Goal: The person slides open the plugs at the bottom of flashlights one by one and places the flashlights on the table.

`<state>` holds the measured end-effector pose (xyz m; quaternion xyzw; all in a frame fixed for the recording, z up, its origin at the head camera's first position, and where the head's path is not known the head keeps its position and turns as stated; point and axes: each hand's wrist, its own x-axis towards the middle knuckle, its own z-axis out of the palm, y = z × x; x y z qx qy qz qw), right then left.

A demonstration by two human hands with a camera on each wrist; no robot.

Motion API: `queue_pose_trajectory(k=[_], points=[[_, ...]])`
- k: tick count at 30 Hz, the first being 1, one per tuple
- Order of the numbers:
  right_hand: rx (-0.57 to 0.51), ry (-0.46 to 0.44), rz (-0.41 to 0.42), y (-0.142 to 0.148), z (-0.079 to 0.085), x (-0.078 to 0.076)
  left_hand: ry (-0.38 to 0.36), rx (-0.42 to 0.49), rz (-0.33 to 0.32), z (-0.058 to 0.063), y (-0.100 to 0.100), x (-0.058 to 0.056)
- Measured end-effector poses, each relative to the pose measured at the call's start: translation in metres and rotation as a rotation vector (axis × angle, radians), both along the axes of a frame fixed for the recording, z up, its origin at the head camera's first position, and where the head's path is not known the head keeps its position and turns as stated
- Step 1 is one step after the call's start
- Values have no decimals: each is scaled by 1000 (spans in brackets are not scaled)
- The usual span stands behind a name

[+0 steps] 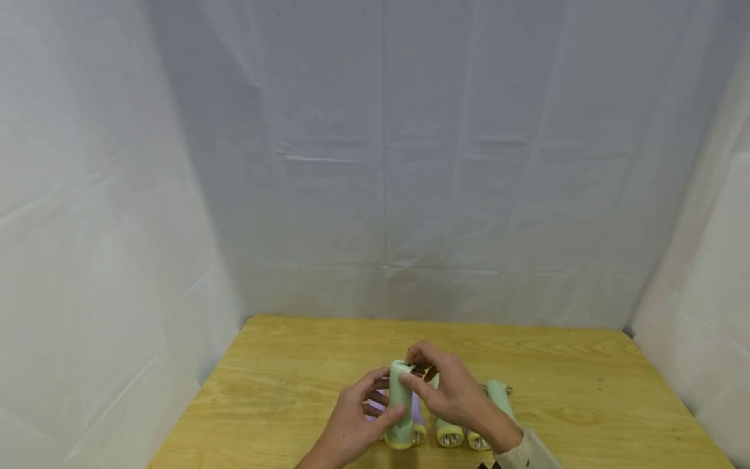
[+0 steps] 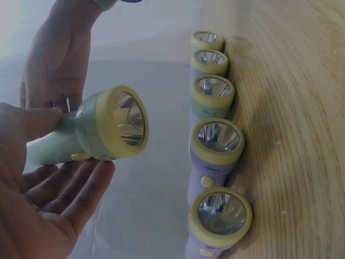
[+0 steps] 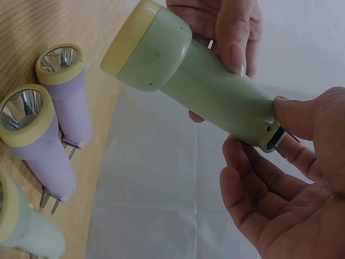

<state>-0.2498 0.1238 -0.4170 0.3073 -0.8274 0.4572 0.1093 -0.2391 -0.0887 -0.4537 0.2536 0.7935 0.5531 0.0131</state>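
A pale green flashlight (image 1: 401, 397) with a yellow head ring is held above the table, its tail end up and its lens down in the head view. My left hand (image 1: 351, 417) grips the body, thumb on one side and fingers on the other. At the tail, my right hand (image 1: 454, 387) pinches the end between thumb and fingers. In the right wrist view, a dark slot with a thin piece sticking out (image 3: 277, 138) shows at that tail, beside the right thumb. The lens (image 2: 130, 120) faces the left wrist camera and looks unlit.
Several purple and green flashlights stand in a row on the wooden table (image 1: 293, 365), among them a purple one (image 2: 215, 162) and a green one (image 1: 499, 394). Metal prongs (image 3: 51, 201) stick out of some tails. White sheeting (image 1: 381, 163) encloses the back and sides.
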Motion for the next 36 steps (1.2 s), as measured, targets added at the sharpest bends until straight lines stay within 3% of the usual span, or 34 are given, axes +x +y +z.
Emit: queue_pose_trajectory(k=[16,24,36], points=[[-32,-10,-11,-1,-2,1,-3,11,15,-1,1,-1],[-73,-34,46,0,-1,2,-40,12,4,-1,-1,-3],[-98,-159,110,1,2,3,-57,7,44,3,2,-3]])
